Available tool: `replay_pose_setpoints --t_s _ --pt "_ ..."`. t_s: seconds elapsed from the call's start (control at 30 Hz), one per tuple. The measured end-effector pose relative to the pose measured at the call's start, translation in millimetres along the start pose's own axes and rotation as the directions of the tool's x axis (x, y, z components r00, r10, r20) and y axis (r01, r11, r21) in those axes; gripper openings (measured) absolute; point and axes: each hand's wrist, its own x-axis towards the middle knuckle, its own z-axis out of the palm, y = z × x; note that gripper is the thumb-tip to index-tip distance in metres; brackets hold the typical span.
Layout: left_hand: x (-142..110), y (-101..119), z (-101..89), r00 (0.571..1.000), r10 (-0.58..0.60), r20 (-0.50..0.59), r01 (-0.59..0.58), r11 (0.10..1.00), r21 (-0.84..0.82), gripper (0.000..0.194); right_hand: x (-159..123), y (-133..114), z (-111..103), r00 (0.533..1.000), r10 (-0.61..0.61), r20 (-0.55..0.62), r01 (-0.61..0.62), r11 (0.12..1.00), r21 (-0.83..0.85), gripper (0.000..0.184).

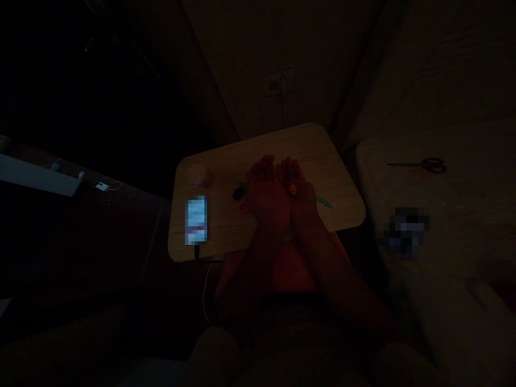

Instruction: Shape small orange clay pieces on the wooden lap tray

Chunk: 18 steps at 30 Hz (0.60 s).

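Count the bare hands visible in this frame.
2: the left hand and the right hand, side by side over the table. The dark surroundings could hide more.

Both forearms reach forward, left hand and right hand side by side, open, palms up.

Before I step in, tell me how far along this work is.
Nothing looks finished in this dim view. The open right hand holds a small orange lump, beside the open left hand. A dark lump, red piece and green strip lie on the table, perhaps left to handle.
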Motion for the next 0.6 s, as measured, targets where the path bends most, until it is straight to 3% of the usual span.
replay_pose_setpoints --t_s 0.1,0.17,0.23,0.27,0.33,0.4,0.5,0.6 --pt "-4.7 5.6 -1.4 0.973 0.212 0.091 -0.220 0.971 0.090 0.034 -3.4 -2.4 2.4 0.997 -0.015 -0.069 0.018 0.999 0.035 0.032" --pt "-7.8 9.7 -7.5 0.902 0.334 0.274 -0.400 0.884 0.242 0.027 -6.4 -8.9 6.6 0.996 -0.036 -0.080 0.039 0.999 0.027 0.040" --pt "-9.3 10.8 -16.9 0.811 0.300 0.503 -0.525 0.751 0.400 0.037 -9.7 -18.2 11.4 1.000 -0.025 -0.018 0.025 1.000 -0.003 0.046" --pt "-9.1 9.6 -22.0 0.794 0.256 0.551 -0.535 0.723 0.436 0.043 -11.5 -23.1 13.7 1.000 -0.027 0.005 0.027 1.000 -0.007 0.048" --pt "-7.1 4.7 -31.3 0.852 0.179 0.492 -0.437 0.760 0.481 0.046 -15.1 -30.8 18.0 0.998 -0.034 0.047 0.034 0.999 -0.001 0.050" --pt "-4.3 -0.7 -37.5 0.901 0.156 0.406 -0.352 0.809 0.471 0.068 -18.8 -34.1 21.7 0.996 -0.035 0.085 0.035 0.999 0.002 0.048" --pt "-4.0 -3.3 -40.4 0.895 0.065 0.442 -0.271 0.865 0.423 0.079 -24.4 -32.2 26.3 0.990 -0.026 0.142 0.026 1.000 0.000 0.044" --pt "-11.9 -0.7 -40.5 0.890 -0.046 0.454 -0.190 0.868 0.460 0.066 -31.5 -30.8 30.8 0.988 -0.008 0.153 0.005 1.000 0.023 0.038"
